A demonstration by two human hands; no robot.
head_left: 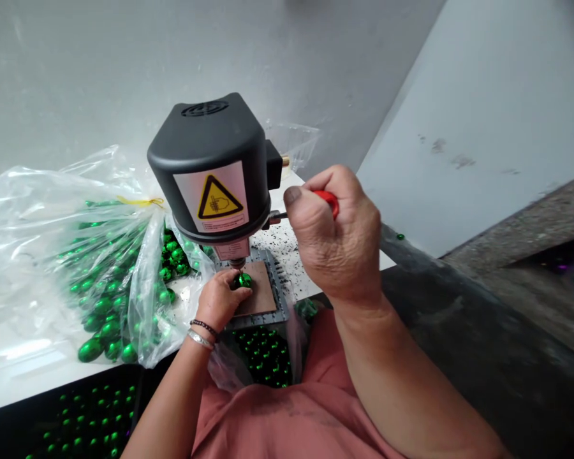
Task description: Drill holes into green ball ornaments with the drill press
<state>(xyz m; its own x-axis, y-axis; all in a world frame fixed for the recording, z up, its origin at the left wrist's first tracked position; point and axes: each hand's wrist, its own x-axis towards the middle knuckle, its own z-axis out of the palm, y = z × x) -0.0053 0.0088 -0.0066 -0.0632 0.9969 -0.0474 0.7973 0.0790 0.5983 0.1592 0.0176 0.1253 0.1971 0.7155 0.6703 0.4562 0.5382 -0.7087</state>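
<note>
A black drill-press head (210,153) with a yellow warning label stands over a brown board (261,290) on a grey metal base (281,299). On the board, under the spindle, sits a shiny green ball (243,280), pinched between the thumb and fingers of my left hand (220,296). My right hand (337,236) is wrapped round the red knob (329,201) of the lever at the machine's right side.
A clear plastic bag (143,255) of green balls lies left of the machine on the white table (19,382). Dark shavings (291,255) are scattered right of the base. Below the table edge are more green balls (263,357) and a black tray (90,414) holding several.
</note>
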